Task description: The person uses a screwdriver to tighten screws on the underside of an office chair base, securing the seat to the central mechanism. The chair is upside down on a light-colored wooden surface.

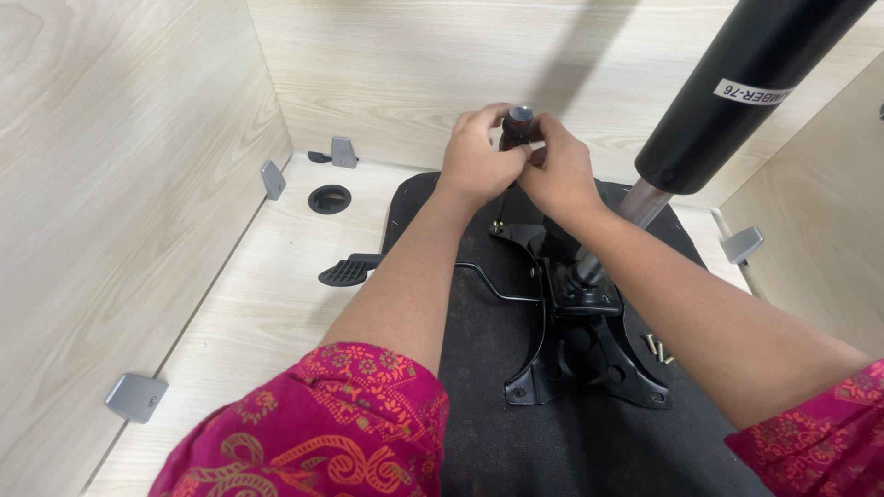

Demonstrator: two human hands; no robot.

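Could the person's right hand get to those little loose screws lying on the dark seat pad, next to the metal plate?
Probably yes. The screws lie bare on the seat pad, just under the right forearm, with nothing covering them. But the right hand now grips a dark handle together with the left hand, so it must let go first.

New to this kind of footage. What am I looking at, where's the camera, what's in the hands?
There is one picture, from a camera worn on a person's head and looking down at their own two bare arms; no robot is involved.

The left hand and right hand meet around a small dark tool handle with a grey cap, so both have a grip on it. Its lower end is hidden by the fingers.

Below them an upturned office chair seat lies on a pale wooden desk with side panels. A black metal tilt plate sits on the seat, with a lever paddle out to the left. A black gas-lift cylinder rises from it toward the camera. A few loose bolts lie beside the plate.
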